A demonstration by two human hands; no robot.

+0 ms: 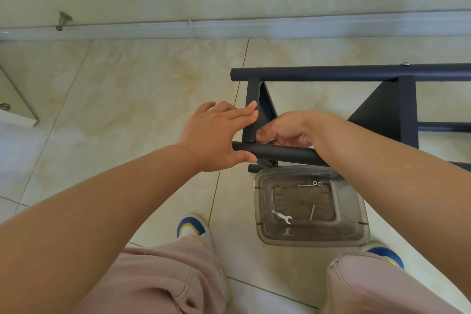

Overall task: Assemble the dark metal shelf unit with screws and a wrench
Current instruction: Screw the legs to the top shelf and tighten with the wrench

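Dark shelf frame (331, 74): left hand (216, 132) flat against bracket, right hand (283, 130) pinching its lower end.

Your left hand (216, 135) and right hand (283, 131) crowd the near tube (285, 153) and end bracket (251, 109) of the shelf frame (356, 72), so little gap is left there. Between the end bracket and the second bracket (405, 109) you have an open bay down to the floor tiles (127, 97). Left of the frame, floor is free up to the wall skirting (229, 29). The clear tub (309, 205) sits just below the near tube, blocking low approach; your shoes (193, 227) flank it.
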